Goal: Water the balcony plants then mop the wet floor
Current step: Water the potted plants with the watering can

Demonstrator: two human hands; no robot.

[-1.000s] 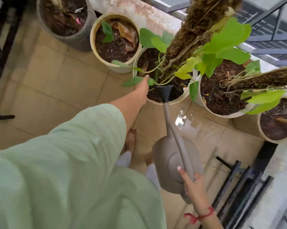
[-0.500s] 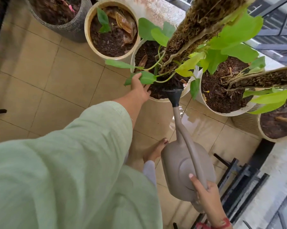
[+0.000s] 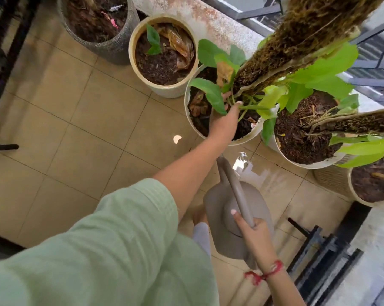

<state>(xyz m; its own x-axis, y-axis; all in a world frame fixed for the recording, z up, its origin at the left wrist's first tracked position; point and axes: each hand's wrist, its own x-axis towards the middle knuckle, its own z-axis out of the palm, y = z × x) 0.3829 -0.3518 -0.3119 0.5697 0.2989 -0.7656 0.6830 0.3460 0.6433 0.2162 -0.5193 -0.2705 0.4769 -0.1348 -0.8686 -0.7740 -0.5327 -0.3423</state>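
The grey watering can (image 3: pixel 237 219) is held low, near the white pot (image 3: pixel 186 107), on the person's side of it. Its handle is gripped by the right hand (image 3: pixel 256 235), with fingers curled round it. The spout is pointed at the white pot, but its tip is hidden by the left arm. The left hand (image 3: pixel 224 122) is pushed in among the pot's leaves; whether anything is held cannot be told. A puddle (image 3: pixel 264 177) is seen beside the white pot.

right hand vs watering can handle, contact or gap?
Touching. The head view shows the right hand wrapped around the handle of the watering can, with the thumb lying along it and no gap.
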